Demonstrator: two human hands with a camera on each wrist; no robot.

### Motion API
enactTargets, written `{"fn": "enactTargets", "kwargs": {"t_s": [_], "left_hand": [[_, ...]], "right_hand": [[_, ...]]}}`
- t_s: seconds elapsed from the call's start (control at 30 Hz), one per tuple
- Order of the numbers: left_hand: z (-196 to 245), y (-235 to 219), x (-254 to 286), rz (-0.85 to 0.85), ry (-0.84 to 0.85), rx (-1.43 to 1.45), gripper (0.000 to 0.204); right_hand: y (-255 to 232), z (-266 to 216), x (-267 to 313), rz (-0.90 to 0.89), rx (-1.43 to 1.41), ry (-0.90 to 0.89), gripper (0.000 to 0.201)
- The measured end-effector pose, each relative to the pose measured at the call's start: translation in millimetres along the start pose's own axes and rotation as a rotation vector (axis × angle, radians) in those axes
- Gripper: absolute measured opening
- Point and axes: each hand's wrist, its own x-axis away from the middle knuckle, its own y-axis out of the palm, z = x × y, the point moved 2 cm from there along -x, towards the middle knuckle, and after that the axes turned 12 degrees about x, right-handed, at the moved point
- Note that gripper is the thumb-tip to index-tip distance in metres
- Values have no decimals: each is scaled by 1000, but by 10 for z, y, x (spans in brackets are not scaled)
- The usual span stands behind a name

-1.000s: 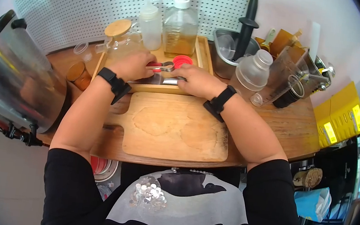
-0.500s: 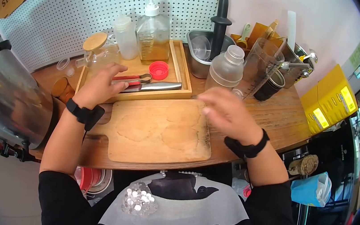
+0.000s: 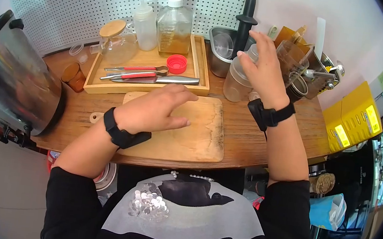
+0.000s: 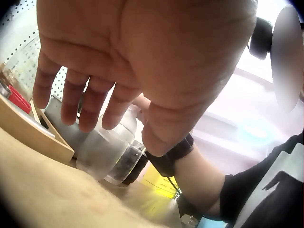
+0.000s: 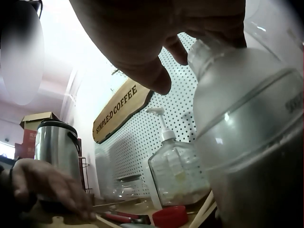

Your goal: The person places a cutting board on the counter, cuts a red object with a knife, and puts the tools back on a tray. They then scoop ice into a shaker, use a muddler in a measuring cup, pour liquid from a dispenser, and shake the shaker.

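Note:
My left hand (image 3: 154, 108) hovers over the wooden cutting board (image 3: 206, 135), fingers extended and thumb apart, holding nothing. In the left wrist view its bare palm shows. My right hand (image 3: 266, 71) reaches to a frosted clear shaker (image 3: 238, 84), its fingers spread and uncurled close over the top. The right wrist view has the shaker (image 5: 237, 109) upright, with the fingers overlapping its small cap. Behind the left hand, a wooden tray (image 3: 104, 90) bears red-handled tongs (image 3: 132, 75), a knife (image 3: 179, 80) and a red lid (image 3: 176, 64).
A pump bottle (image 3: 173, 31), a squeeze bottle (image 3: 144, 27) and a wooden-lidded glass jug (image 3: 114, 45) stand on the tray. An amber cup (image 3: 73, 76) and a big steel urn (image 3: 29, 80) are at left. A grey bin (image 3: 217, 65) and measuring jugs crowd the back right.
Both hands have left the tongs and knife, which lie in the tray. My right hand has moved right to the shaker; the left has come back over the board.

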Motion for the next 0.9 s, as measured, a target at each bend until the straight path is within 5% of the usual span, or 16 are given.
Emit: {"fn": "enactTargets", "kwargs": {"t_s": [0.23, 0.4, 0.5, 0.63, 0.73, 0.8, 0.9], "left_hand": [[-115, 138, -165, 99, 41, 138, 65], [-216, 286, -512, 226, -94, 263, 84], [-238, 361, -684, 283, -120, 334, 93], [-173, 413, -809, 371, -120, 294, 102], [-191, 466, -862, 440, -24, 276, 111], [-96, 448, -831, 449, 224, 368, 115], [88, 310, -691, 413, 195, 463, 115]], "right_hand": [[37, -86, 154, 26, -177, 121, 53], [42, -155, 216, 91, -267, 174, 51], [131, -35, 248, 163, -160, 12, 45], [57, -34, 261, 200, -309, 59, 35], [-148, -162, 258, 204, -521, 110, 38], [-357, -343, 246, 210, -717, 143, 46], [-513, -491, 292, 224, -836, 167, 55]]}}
